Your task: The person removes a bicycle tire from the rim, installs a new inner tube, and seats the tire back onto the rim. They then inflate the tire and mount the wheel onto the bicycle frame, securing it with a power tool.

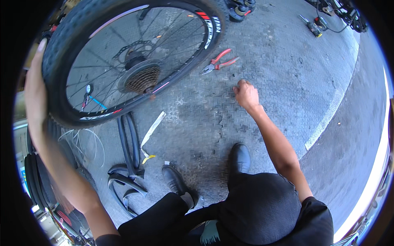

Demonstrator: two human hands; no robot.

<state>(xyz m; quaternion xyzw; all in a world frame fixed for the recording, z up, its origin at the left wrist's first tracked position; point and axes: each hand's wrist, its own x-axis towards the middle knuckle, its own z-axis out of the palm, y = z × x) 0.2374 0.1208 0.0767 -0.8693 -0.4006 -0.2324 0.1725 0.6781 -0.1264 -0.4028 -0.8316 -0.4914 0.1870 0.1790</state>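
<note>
A bicycle wheel (56, 78) with a knobby black tyre stands tilted at the upper left. Its sprocket cassette (143, 78) and brake disc show at the hub. My left hand (36, 84) holds the tyre at its left side, with part of the fingers hidden behind it. Low over the metal floor, right of the wheel, is my right hand (247, 95), its fingers curled together. Whatever they hold, if anything, is hidden. A small dark piece (234, 75) lies just beyond that hand. Red-handled pliers (217, 62) rest between it and the wheel.
Black inner tubes (130, 143) lie below the wheel beside a pale strip (152, 129). A round gauge (89, 89) shows through the spokes. Thin cables (95, 143) and stacked tyres (35, 176) are at the left. A tool with a metal shaft (314, 28) lies far right.
</note>
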